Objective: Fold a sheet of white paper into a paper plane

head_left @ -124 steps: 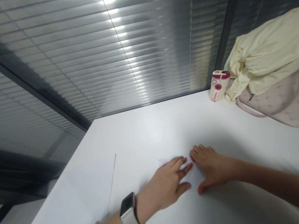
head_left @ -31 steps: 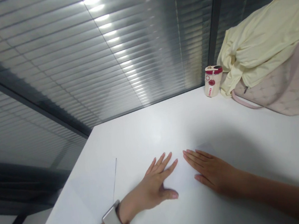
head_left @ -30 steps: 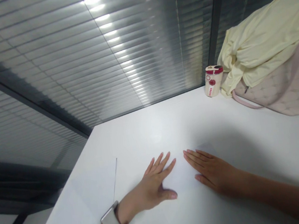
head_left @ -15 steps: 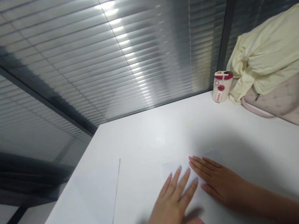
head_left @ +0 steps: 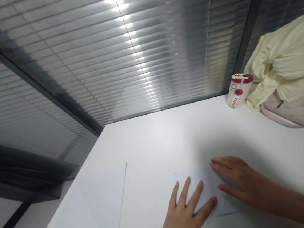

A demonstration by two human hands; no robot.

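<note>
On my feed from the head camera, both hands are down on a small white sheet [head_left: 199, 170], which lies flat on the near part of the table [head_left: 165, 138], a little right of centre. The left hand [head_left: 186, 212] comes in from the near edge of the view with its fingers [head_left: 184, 194] spread wide, the tips resting on the sheet and the thumb reaching across its near side. The right hand [head_left: 237, 179] comes in from the right, its fingers [head_left: 225, 164] held close together and laid flat over the sheet's right part, with the thumb lying just below them. Neither hand has hold of anything: both are open and pressing palm-down, with a small gap of bare paper between them. I can't tell from here whether the sheet is folded. To the left, well apart from both hands, a larger white sheet [head_left: 102, 207] lies flat, running toward the table's left edge. At the far right corner, a white cup [head_left: 238, 91] with a red top stands upright, just beside a pale yellow cloth [head_left: 283, 62]. The cloth is draped over a pale pink quilted bag [head_left: 300, 111], whose strap loops onto the table. Behind the table's far edge, slatted blinds [head_left: 134, 57] fill the upper part of my view.
</note>
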